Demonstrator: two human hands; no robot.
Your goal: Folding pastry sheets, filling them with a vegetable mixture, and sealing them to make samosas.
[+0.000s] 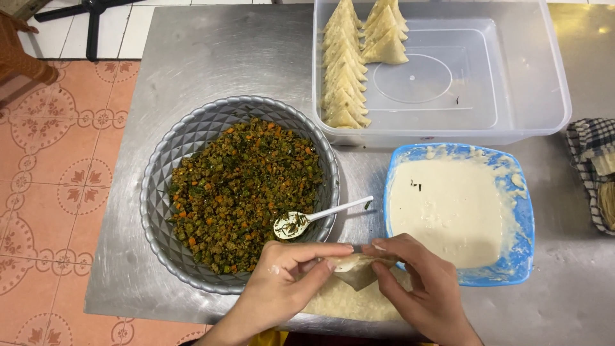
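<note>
My left hand (282, 285) and my right hand (426, 285) together pinch a small folded piece of pale dough (355, 269) near the table's front edge. Under it lies a flat dough sheet (349, 304). Just behind my left hand stands a grey metal bowl (160, 198) of chopped green, brown and orange filling (243, 192). A white spoon (314, 218) rests on the bowl's right rim, its bowl smeared with filling. To the right is a blue dish (522, 218) holding white paste (448, 205).
A clear plastic tub (532, 70) at the back holds two rows of folded triangular pastries (346, 70). A checked cloth (592, 144) lies at the right edge. The steel table (211, 57) ends at left over patterned floor tiles (45, 192).
</note>
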